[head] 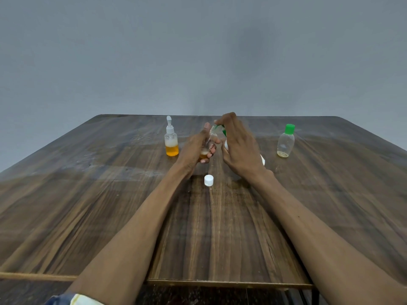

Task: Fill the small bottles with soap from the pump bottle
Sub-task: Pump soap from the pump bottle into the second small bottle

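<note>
a small clear bottle [208, 144] with a little amber soap at its bottom is gripped in the left hand [196, 148] above the wooden table [110, 205]. a white pump bottle with a green pump [225, 137], mostly hidden, is covered by the right hand [239, 146], fingers curled over its top. a white cap [208, 180], a pump-topped bottle half full of amber soap [171, 137] and a green-capped clear bottle [285, 142] are stood apart on the table; no writing can be read.

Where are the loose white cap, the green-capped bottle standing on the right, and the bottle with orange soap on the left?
white cap [208, 180], head view, on its top face.
green-capped bottle [285, 143], head view, on its clear body.
orange soap bottle [172, 143], head view, on its body near the soap line.
</note>
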